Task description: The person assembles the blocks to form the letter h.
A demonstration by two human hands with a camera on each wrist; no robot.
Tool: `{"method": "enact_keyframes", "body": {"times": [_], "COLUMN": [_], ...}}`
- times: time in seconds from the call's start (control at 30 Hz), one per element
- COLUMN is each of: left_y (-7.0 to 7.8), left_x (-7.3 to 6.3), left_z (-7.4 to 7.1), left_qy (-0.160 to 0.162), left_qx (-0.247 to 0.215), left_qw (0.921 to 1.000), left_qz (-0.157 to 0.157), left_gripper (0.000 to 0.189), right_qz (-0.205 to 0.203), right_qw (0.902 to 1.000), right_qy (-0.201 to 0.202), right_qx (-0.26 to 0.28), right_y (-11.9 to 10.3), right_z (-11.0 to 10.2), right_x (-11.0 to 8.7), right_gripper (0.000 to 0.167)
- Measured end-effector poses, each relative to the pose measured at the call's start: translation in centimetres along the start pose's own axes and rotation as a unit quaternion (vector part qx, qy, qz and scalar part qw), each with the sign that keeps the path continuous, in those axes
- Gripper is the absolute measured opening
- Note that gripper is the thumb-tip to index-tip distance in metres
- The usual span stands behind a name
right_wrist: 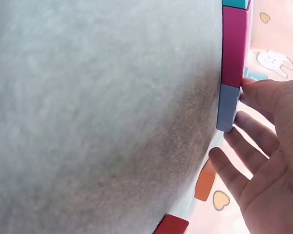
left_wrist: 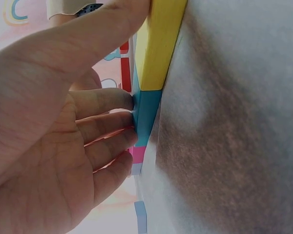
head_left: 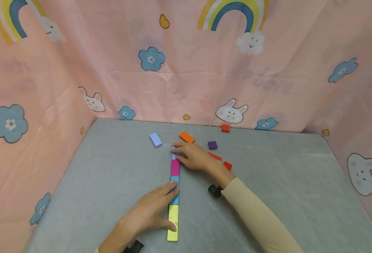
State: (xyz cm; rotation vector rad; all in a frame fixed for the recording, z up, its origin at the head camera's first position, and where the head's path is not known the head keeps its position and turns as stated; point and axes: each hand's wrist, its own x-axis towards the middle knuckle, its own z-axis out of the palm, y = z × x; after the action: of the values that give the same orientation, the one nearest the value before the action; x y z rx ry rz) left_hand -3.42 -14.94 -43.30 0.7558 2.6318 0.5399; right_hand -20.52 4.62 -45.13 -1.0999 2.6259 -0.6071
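Observation:
A straight row of blocks runs away from me: yellow (head_left: 173, 219), teal (head_left: 174, 201), magenta (head_left: 175, 167) and light blue (head_left: 174, 155) at the far end. My left hand (head_left: 149, 209) spreads over the near part, thumb on the yellow block and fingertips on the teal stretch (left_wrist: 146, 114). At the far end my right hand (head_left: 193, 156) rests its fingertips along the top of the light blue block (right_wrist: 228, 107). Its thumb touches near the seam with the magenta block (right_wrist: 234, 46), and the block's side face shows uncovered.
Beyond the row lie a loose light blue block (head_left: 156, 140) and an orange block (head_left: 187, 137). Right of these are a dark purple block (head_left: 212, 145) and several red blocks (head_left: 225, 128), two partly behind the right hand. A pink printed cloth (head_left: 186, 91) borders the grey table (head_left: 116, 168).

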Motion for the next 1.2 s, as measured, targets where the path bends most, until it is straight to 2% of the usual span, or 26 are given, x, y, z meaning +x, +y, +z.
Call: {"method": "enact_keyframes", "body": {"times": [0.5, 0.8, 1.0, 1.2], "left_y": [0.1, 0.2, 0.1, -0.1], "left_x": [-0.1, 0.1, 0.4, 0.1], "left_z": [-0.1, 0.0, 0.2, 0.2], "left_qy": [0.005, 0.011, 0.012, 0.016], "left_qx": [-0.001, 0.005, 0.007, -0.004], "left_qw": [1.0, 0.9999, 0.9998, 0.9998], "left_qz": [0.0, 0.006, 0.01, 0.004], "left_gripper": [0.109, 0.109, 0.109, 0.11], "right_qz": [-0.014, -0.018, -0.01, -0.033], "right_qw": [0.9993, 0.9993, 0.9996, 0.9994], "right_qy": [0.027, 0.031, 0.021, 0.004], "right_qx": [-0.02, -0.008, -0.013, -0.01], "right_y": [-0.4, -0.2, -0.6, -1.1], "right_z": [0.0, -0.3, -1.1, -1.5], "right_x": [0.2, 0.7, 2.0, 4.7], "right_gripper": [0.035, 0.033, 0.041, 0.048]}}
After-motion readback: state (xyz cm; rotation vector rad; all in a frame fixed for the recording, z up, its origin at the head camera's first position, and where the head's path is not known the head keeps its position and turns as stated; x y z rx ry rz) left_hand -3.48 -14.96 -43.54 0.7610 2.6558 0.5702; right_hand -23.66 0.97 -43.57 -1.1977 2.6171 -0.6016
